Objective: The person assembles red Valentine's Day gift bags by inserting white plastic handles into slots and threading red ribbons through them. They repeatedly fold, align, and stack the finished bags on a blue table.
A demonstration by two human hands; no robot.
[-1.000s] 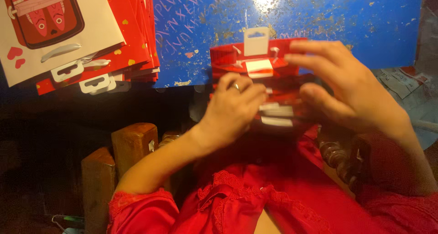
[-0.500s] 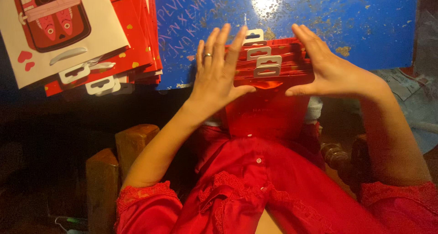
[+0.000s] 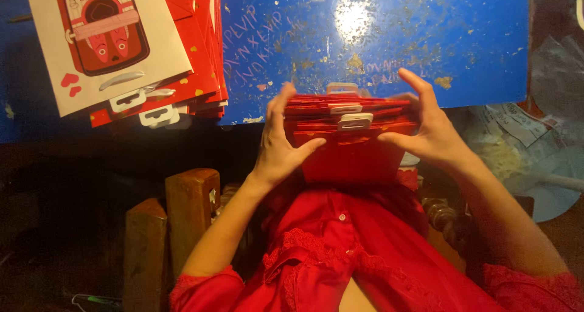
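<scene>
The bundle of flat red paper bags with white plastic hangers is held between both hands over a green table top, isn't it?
Not quite: the head view shows the scratched table top is blue, not green. The rest stands: the left hand and the right hand press the bundle of flat red paper bags with white plastic hangers from either side.

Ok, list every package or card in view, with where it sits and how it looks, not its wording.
Stack of red packages: held upright between left hand and right hand, flat, with white hanger tabs.
Pile of packages: top left on the blue table, red cards, top one white with a red rounded picture.
</scene>
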